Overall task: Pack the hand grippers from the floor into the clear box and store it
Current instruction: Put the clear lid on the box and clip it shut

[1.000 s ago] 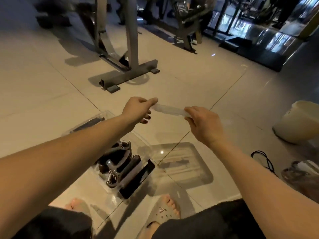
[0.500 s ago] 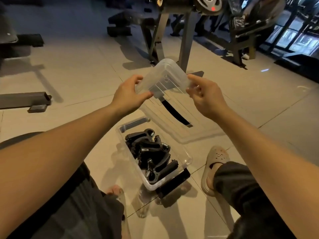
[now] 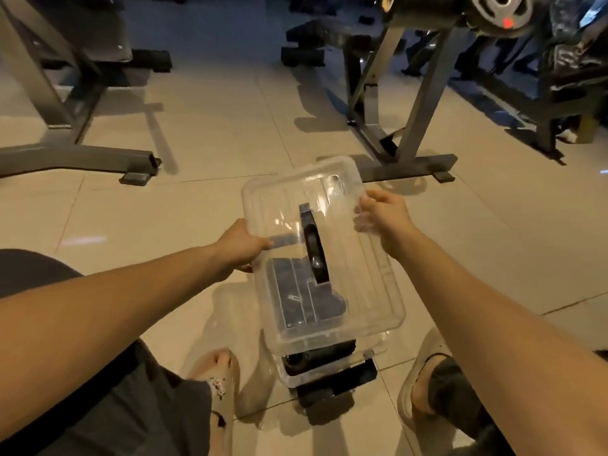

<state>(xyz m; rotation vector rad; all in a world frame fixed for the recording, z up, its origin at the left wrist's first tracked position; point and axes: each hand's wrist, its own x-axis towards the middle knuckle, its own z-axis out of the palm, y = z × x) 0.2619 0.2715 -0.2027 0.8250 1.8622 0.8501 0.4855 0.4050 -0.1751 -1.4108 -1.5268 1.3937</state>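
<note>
Clear plastic fills the middle of the view: both hands hold the transparent lid (image 3: 316, 245) above the clear box (image 3: 325, 366), which sits on the tiled floor (image 3: 197, 205) between the person's two feet. The hand grippers (image 3: 316, 355) show as dark shapes inside the box, seen under the lid's near edge and dimly through it. The left hand (image 3: 241, 248) pinches the lid's left long edge, fingers closed on the rim; the right hand (image 3: 383, 213) grips the right edge further up, thumb on top. The lid has a black handle (image 3: 314, 251) running down its centre and seems tilted, its far end higher than its near end.

To seat it well, I judge the lid should be squared to the box so the rims line up, lowered evenly, then pressed down at the corners; any gripper handle standing above the rim would stop it closing, so it is worth a glance through the plastic first. A black latch (image 3: 335, 383) shows at the box's near end.

The pale, glossy tiles carry soft reflections. Beyond stand the grey steel frames of gym equipment (image 3: 394, 126), with a weight plate (image 3: 496, 11) at the top right, in a dim room
</note>
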